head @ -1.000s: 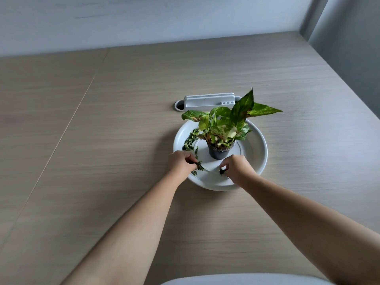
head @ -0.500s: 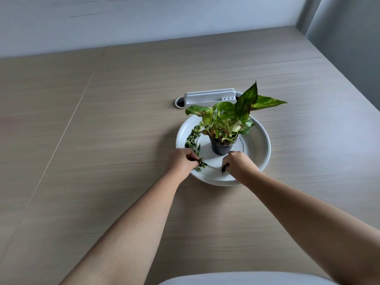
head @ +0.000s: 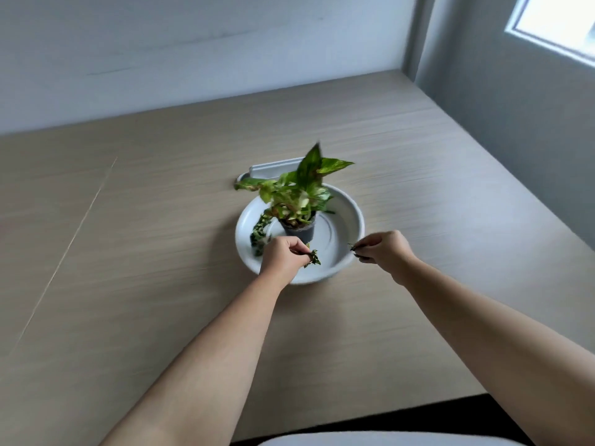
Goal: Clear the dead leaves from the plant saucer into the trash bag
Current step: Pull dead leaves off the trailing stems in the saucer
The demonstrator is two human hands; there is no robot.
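A white round saucer [head: 347, 217] sits on the wooden table with a small potted plant [head: 297, 201] in a dark pot at its middle. Dark dead leaves [head: 259, 235] lie along the saucer's left inner side. My left hand [head: 283, 257] is over the saucer's near left rim, pinching a clump of dead leaves [head: 314, 257]. My right hand [head: 383, 249] is at the saucer's near right rim, its fingers closed on a small dark leaf piece [head: 352, 247]. No trash bag is in view.
A white plastic cable-port cover [head: 273, 167] is set in the table just behind the saucer. Walls run along the far and right edges of the table, with a window [head: 560, 24] at upper right. The table's near edge is just in front of my body.
Both hands have lifted off the saucer floor with leaves pinched in them, and my right hand has moved right to the rim. The camera has tilted up and the picture is blurred.
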